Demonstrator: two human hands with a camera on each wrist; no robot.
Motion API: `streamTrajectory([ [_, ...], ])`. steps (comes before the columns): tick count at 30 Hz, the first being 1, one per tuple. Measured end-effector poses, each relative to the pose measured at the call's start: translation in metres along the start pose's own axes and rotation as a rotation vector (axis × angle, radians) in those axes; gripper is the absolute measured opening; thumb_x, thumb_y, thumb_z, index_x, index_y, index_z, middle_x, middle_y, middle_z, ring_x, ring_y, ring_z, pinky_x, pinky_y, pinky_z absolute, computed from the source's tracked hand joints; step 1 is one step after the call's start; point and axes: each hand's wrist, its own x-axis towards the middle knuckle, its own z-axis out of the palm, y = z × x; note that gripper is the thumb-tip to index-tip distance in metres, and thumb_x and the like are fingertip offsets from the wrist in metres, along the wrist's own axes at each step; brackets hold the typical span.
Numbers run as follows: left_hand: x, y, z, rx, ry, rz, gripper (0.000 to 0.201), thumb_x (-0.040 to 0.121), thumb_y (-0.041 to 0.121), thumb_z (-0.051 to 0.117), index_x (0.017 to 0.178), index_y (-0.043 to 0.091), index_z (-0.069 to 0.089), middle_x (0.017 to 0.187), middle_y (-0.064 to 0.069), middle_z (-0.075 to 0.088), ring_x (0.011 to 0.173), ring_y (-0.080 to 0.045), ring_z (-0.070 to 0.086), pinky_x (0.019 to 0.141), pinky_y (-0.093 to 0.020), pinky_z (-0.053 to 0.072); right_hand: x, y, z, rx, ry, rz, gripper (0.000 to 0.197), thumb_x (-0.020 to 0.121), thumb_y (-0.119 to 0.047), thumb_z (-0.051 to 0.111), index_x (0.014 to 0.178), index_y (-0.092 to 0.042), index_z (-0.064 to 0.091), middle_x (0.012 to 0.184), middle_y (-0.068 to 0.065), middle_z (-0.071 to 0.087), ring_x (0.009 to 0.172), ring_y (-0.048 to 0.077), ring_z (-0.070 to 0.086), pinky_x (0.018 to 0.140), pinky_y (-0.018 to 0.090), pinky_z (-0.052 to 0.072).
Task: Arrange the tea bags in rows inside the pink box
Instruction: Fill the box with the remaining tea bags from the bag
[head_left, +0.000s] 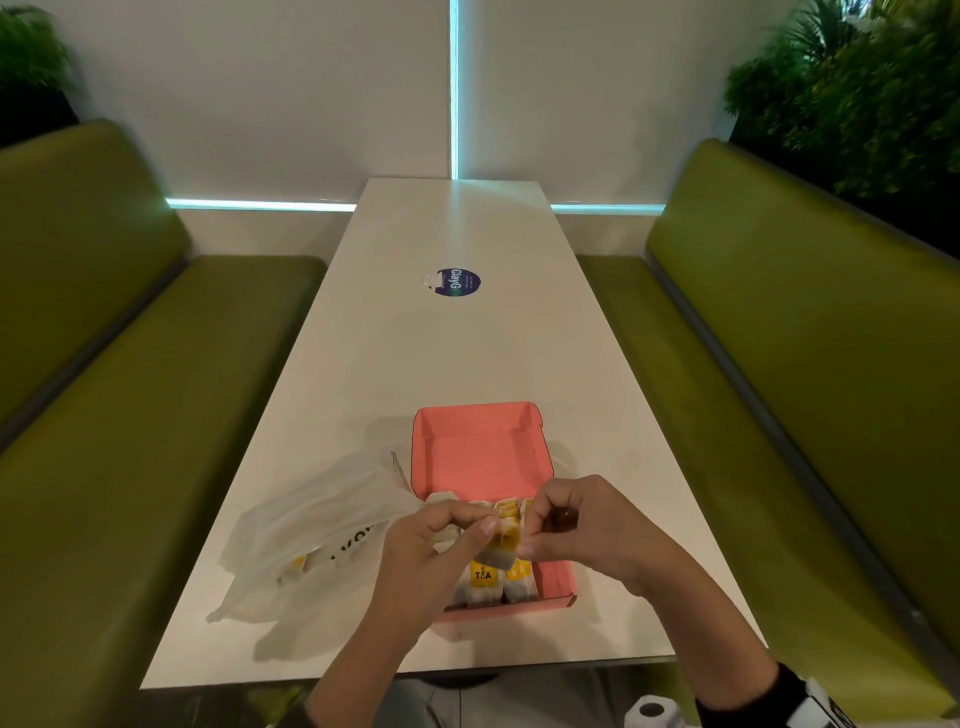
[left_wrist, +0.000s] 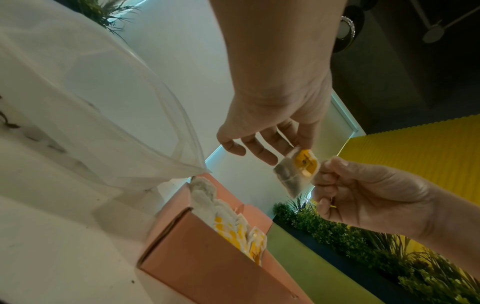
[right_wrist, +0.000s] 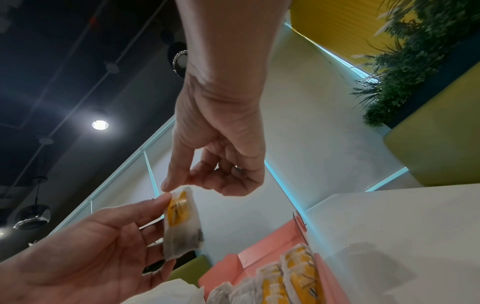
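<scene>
An open pink box (head_left: 483, 452) lies on the white table (head_left: 467, 353), near its front edge. Rows of yellow-labelled tea bags (head_left: 491, 582) fill the box's near part; its far part shows bare pink floor. Just above those rows, both hands hold one tea bag (head_left: 500, 545). My left hand (head_left: 485, 527) pinches its left side, and my right hand (head_left: 527, 543) pinches its top right corner. In the left wrist view the tea bag (left_wrist: 296, 172) hangs between my left hand (left_wrist: 301, 148) and right hand (left_wrist: 322, 172). The right wrist view shows the same tea bag (right_wrist: 182, 222) over the pink box (right_wrist: 262, 253).
A crumpled clear plastic bag (head_left: 317, 525) with a few tea bags inside lies just left of the box. A round dark blue sticker (head_left: 457, 282) sits mid-table. Green benches (head_left: 130, 415) flank the table on both sides.
</scene>
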Motion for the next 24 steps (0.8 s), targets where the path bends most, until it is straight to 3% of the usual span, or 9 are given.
streamTrajectory([
  [4, 0.001, -0.002, -0.001, -0.012, 0.023, -0.014, 0.007, 0.079, 0.008, 0.071, 0.081, 0.013, 0.075, 0.082, 0.003, 0.074, 0.082, -0.004, 0.067, 0.072, -0.01, 0.048, 0.001, 0.004, 0.0, 0.008, 0.072, 0.0, 0.014, 0.075, -0.006, 0.076, 0.073, -0.017, 0.067, 0.065, -0.011, 0.063, 0.062, 0.005, 0.056, 0.065, 0.023, 0.052],
  [9, 0.001, -0.003, 0.0, 0.005, 0.002, 0.011, 0.012, 0.079, 0.007, 0.07, 0.08, 0.017, 0.075, 0.083, 0.004, 0.074, 0.083, -0.003, 0.067, 0.074, -0.009, 0.047, 0.002, 0.006, 0.0, -0.066, 0.104, 0.008, 0.025, 0.067, -0.017, 0.083, 0.085, -0.022, 0.067, 0.078, -0.01, 0.06, 0.064, 0.0, 0.048, 0.061, 0.016, 0.047],
  [13, 0.001, -0.006, 0.0, 0.02, -0.004, 0.021, 0.01, 0.078, 0.009, 0.071, 0.082, 0.017, 0.076, 0.084, 0.004, 0.074, 0.085, -0.004, 0.067, 0.076, -0.009, 0.046, 0.005, 0.007, 0.003, -0.084, 0.143, -0.022, 0.014, 0.076, -0.009, 0.075, 0.077, -0.021, 0.068, 0.078, -0.007, 0.061, 0.067, 0.002, 0.053, 0.061, 0.016, 0.048],
  [17, 0.003, -0.008, 0.001, 0.104, 0.039, 0.085, 0.014, 0.079, 0.01, 0.072, 0.077, 0.024, 0.074, 0.081, 0.012, 0.073, 0.082, -0.001, 0.066, 0.074, -0.007, 0.045, 0.005, 0.006, 0.001, -0.14, 0.132, -0.047, 0.019, 0.08, -0.008, 0.071, 0.072, -0.025, 0.067, 0.072, -0.013, 0.059, 0.066, -0.007, 0.055, 0.062, 0.01, 0.045],
  [20, 0.004, -0.01, 0.003, 0.235, 0.059, 0.181, 0.02, 0.078, 0.016, 0.072, 0.076, 0.035, 0.069, 0.081, 0.02, 0.07, 0.08, 0.0, 0.064, 0.072, -0.006, 0.044, 0.007, 0.005, 0.003, -0.301, 0.175, -0.084, 0.027, 0.081, -0.011, 0.071, 0.069, -0.033, 0.062, 0.074, -0.014, 0.057, 0.07, -0.004, 0.054, 0.065, 0.01, 0.042],
  [22, 0.004, -0.012, 0.005, 0.283, 0.041, 0.237, 0.013, 0.078, 0.028, 0.068, 0.079, 0.04, 0.066, 0.083, 0.021, 0.069, 0.079, -0.001, 0.064, 0.071, -0.006, 0.044, 0.006, 0.003, 0.003, -0.359, 0.162, -0.102, 0.024, 0.08, -0.016, 0.072, 0.075, -0.035, 0.059, 0.083, -0.014, 0.056, 0.075, 0.002, 0.053, 0.067, 0.011, 0.041],
  [24, 0.004, -0.014, 0.006, 0.275, 0.012, 0.265, 0.014, 0.078, 0.029, 0.068, 0.081, 0.042, 0.067, 0.082, 0.02, 0.07, 0.079, -0.002, 0.065, 0.072, -0.009, 0.046, 0.005, 0.001, 0.005, -0.377, 0.054, -0.055, 0.031, 0.073, -0.024, 0.077, 0.093, -0.034, 0.056, 0.096, -0.016, 0.057, 0.086, 0.005, 0.055, 0.069, 0.012, 0.045],
])
